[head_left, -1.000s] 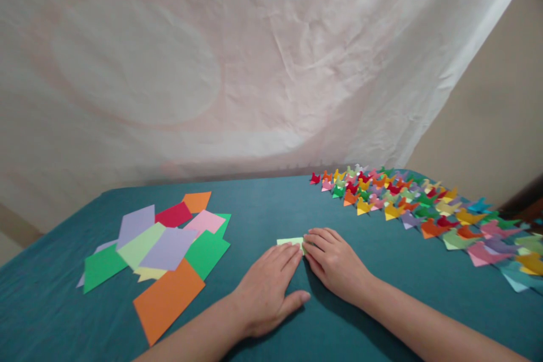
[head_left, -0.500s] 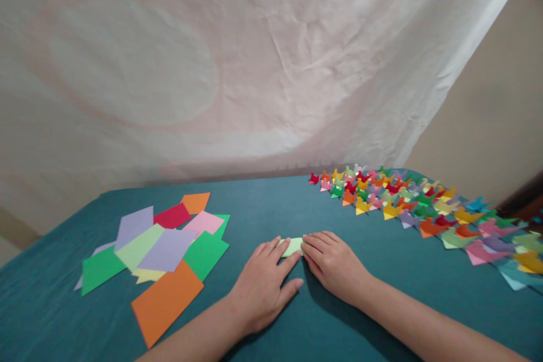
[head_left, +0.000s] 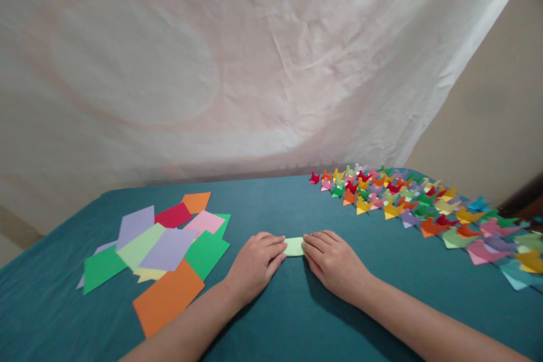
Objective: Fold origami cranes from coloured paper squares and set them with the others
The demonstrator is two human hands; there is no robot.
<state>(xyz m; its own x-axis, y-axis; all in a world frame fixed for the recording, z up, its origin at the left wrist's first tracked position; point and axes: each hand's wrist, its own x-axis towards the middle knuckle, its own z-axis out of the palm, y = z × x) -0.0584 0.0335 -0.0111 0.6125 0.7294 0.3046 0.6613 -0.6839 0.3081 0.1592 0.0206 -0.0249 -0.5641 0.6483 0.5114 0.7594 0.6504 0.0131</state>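
A small light green folded paper strip (head_left: 293,246) lies on the teal tablecloth (head_left: 271,322) between my hands. My left hand (head_left: 255,263) rests palm down with its fingers curled together, their tips pressing the strip's left end. The flat fingers of my right hand (head_left: 331,260) hold down the strip's right end, covering part of it. Only the middle of the strip shows.
A loose pile of coloured paper sheets (head_left: 161,249) lies on the left, with a big orange sheet (head_left: 168,297) nearest me. Several rows of small folded paper figures (head_left: 424,209) in many colours cover the right side. A wrinkled white sheet (head_left: 212,68) hangs behind the table.
My left hand has slid left along the strip and its fingers have curled in from flat. More of the green strip now shows. My right hand has stayed put.
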